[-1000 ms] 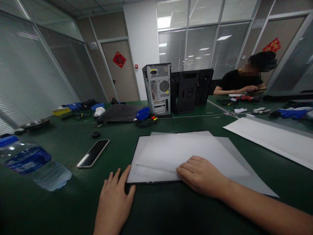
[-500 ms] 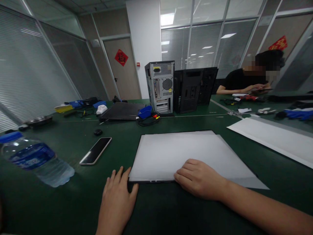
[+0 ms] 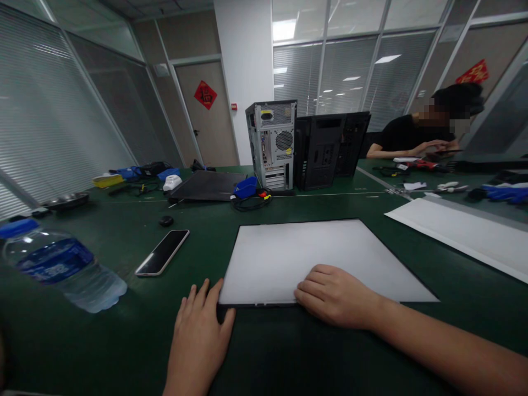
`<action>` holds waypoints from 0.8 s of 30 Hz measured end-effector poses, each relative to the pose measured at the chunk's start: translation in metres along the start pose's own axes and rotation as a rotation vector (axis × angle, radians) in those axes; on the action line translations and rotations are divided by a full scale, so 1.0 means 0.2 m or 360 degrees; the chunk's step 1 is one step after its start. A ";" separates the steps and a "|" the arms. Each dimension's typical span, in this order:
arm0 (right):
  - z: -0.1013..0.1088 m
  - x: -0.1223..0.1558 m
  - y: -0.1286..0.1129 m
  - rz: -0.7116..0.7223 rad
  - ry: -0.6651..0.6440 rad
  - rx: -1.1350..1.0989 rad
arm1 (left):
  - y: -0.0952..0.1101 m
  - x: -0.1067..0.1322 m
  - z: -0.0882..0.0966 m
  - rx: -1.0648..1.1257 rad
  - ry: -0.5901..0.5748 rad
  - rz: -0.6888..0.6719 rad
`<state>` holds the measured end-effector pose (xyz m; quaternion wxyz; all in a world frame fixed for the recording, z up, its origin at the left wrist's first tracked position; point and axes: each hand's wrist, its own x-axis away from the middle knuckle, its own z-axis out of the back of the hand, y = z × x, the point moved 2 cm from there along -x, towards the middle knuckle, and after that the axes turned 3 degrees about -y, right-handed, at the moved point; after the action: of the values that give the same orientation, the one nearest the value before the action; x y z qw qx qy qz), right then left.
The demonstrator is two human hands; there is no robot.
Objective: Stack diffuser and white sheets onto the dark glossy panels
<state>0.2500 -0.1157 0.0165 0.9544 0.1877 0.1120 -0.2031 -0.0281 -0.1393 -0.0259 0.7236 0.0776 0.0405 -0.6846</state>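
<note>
A white sheet (image 3: 284, 253) lies flat over a thin panel with a black frame (image 3: 247, 304), just in front of me. At the panel's near left corner, my left hand (image 3: 200, 324) rests with its fingers spread and its thumb apart, touching the edge. My right hand (image 3: 334, 297) has its fingers curled and pressed together on the sheet's near edge, right of the middle. Its thumb is hidden. The sheet now lies close along the frame's right side, and its near right corner shows beyond my right forearm.
Left of the panel are a phone (image 3: 163, 253), a water bottle (image 3: 61, 267) and a small black object (image 3: 165, 221). An open computer case (image 3: 274, 146) and black panels (image 3: 319, 151) stand behind. Another white sheet (image 3: 457, 234) lies right; a person (image 3: 416, 137) sits beyond it.
The sheet's right side has moved inward from past the frame, so it lies along the frame's right edge. Both hands have stayed almost in place.
</note>
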 end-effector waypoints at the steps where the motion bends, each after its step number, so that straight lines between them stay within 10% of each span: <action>1: 0.00 0.00 0.00 0.0005 0.0002 0.0002 | 0.00 0.00 0.00 0.0006 0.0001 0.0001; 24: -0.03 0.02 0.01 -0.0067 -0.0013 -0.0053 | -0.01 -0.01 -0.02 -0.0031 0.0008 -0.0020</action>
<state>0.2525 -0.1136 0.0108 0.9534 0.1686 0.1155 -0.2220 -0.0305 -0.1372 -0.0307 0.7200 0.0720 0.0494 -0.6885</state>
